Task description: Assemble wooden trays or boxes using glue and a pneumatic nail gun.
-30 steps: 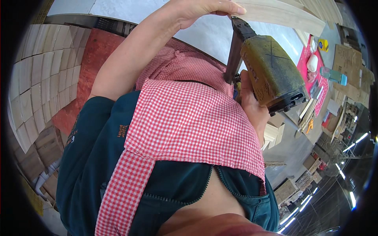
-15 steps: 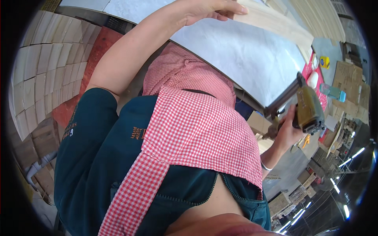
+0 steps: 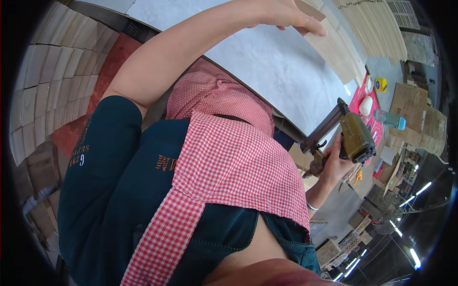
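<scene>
My left hand (image 3: 288,15) reaches across to the far side of a pale, marbled tabletop (image 3: 267,59). Its fingers are closed on a light wooden board (image 3: 336,55), and part of the grip is cut off by the upper edge. On the right, my right hand (image 3: 336,164) is wrapped round the handle of a nail gun (image 3: 355,138) with a worn olive-gold body and a dark magazine. The nail gun is held in the air beside the table's near right corner, apart from the board.
Wooden pieces (image 3: 55,71) stand stacked on the left by a red surface (image 3: 100,83). Long wooden strips (image 3: 377,31) are piled at the far right. Past the table lie a white bottle (image 3: 365,106), a clear bottle with a blue end (image 3: 390,119), a yellow container (image 3: 380,85) and cardboard boxes (image 3: 410,102).
My left hand has shifted right along with the board, and more of the hand shows. The nail gun in my right hand appears slightly lower and further left as the whole view shifts.
</scene>
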Demonstrator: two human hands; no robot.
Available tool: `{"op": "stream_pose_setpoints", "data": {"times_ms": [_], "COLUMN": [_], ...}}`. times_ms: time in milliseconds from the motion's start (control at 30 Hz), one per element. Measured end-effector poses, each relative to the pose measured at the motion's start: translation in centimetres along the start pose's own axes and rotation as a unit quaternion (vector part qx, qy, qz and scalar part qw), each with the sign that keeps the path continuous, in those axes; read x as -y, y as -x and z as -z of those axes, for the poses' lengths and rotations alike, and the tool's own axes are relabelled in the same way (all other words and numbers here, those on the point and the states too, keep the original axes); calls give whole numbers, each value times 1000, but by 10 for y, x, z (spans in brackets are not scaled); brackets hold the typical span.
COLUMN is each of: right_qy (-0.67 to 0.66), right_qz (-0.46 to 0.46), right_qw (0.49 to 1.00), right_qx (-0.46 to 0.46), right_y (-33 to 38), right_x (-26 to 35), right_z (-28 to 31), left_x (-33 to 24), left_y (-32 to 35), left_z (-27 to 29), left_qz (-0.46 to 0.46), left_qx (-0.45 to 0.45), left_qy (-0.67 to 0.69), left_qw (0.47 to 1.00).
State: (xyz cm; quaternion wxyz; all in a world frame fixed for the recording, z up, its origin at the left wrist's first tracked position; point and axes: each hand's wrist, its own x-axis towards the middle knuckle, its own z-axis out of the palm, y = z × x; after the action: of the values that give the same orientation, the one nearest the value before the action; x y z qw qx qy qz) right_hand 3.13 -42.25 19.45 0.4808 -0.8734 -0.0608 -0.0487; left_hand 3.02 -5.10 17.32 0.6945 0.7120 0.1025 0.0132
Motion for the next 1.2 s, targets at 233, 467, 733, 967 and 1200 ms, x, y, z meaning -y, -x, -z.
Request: {"op": "stream_pose_setpoints", "data": {"times_ms": [233, 467, 733, 967, 1200], "right_qy": [28, 254, 545, 542, 362], "right_qz": [-13, 107, 57, 37, 137], "right_qw": [999, 960, 836, 839, 922], "right_qx": [12, -46, -25, -31, -37], "right_y": [-7, -73, -137, -159, -228], "right_x": [-4, -59, -175, -212, -175], "right_z": [-1, 47, 93, 84, 72], "left_x": [-4, 39, 66, 74, 83], "left_y": [5, 16, 25, 14, 43], "left_z": [-1, 41, 58, 88, 94], "left_qz": [15, 66, 181, 232, -8], "left_qx": [-31, -28, -53, -87, 31], "left_qy": [-33, 16, 131, 119, -146], "left_qw": [999, 997, 973, 961, 989]}}
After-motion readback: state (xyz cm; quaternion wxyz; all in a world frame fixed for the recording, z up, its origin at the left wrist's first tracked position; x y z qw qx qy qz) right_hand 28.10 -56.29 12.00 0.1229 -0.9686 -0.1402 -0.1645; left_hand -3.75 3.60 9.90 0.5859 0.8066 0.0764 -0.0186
